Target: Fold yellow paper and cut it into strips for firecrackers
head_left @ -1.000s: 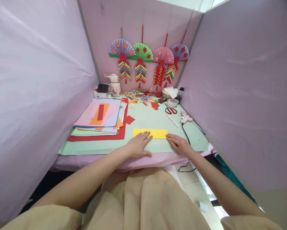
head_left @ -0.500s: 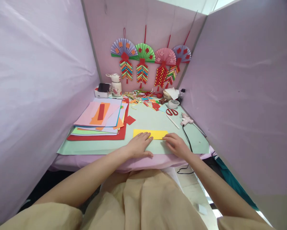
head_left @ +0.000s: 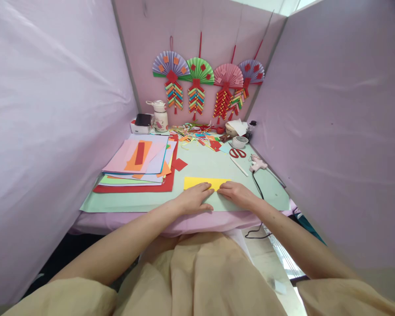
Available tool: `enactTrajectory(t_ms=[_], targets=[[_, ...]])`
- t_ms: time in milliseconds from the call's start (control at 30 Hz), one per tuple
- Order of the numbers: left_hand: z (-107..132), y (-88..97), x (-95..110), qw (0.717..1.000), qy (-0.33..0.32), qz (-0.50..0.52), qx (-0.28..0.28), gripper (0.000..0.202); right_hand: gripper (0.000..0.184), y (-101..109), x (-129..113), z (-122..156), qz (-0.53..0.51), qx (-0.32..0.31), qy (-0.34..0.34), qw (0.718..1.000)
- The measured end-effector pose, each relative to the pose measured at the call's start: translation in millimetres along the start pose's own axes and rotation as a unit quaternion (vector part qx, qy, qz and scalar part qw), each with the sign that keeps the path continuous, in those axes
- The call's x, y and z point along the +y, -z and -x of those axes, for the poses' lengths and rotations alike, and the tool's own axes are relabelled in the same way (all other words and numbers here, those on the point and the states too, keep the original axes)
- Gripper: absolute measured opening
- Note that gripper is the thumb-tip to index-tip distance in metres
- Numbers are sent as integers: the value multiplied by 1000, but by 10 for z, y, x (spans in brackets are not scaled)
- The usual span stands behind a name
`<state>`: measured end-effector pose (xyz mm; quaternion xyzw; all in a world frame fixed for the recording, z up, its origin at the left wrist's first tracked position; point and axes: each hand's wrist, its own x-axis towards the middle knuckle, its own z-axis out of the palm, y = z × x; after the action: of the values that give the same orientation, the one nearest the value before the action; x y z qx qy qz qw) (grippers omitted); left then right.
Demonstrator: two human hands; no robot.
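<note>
Yellow paper (head_left: 191, 182) lies crosswise; at its near edge my left hand (head_left: 192, 200) rests flat, fingers together; whether my right hand (head_left: 238, 193), equally near, pinches it, I can't tell.

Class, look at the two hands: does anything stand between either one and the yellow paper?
Nothing visible does. The left hand and right hand both touch the yellow paper directly; the glue gun lies farther back, to the right.

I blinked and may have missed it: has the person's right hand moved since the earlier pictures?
Yes. Judged against the white pen-like stick, the right hand has moved left along the yellow paper, closer to the left hand.
</note>
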<state>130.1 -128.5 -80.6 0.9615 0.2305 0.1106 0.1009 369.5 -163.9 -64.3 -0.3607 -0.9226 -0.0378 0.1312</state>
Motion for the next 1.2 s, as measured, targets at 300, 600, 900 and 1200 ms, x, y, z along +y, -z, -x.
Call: enactTrajectory(t_ms=[300, 600, 900, 1200], targets=[[-9, -9, -15, 1000, 7, -3, -16, 70, 29, 11, 188, 298, 31, -9, -2, 999], [0, -1, -8, 1000, 8, -3, -15, 70, 30, 68, 288, 547, 4, 8, -27, 1000], [-28, 68, 16, 1000, -3, -21, -19, 68, 25, 57, 117, 520, -17, 117, -90, 989], [-202, 171, 1, 992, -67, -107, -32, 57, 26, -129, -126, 168, -24, 80, -65, 994]])
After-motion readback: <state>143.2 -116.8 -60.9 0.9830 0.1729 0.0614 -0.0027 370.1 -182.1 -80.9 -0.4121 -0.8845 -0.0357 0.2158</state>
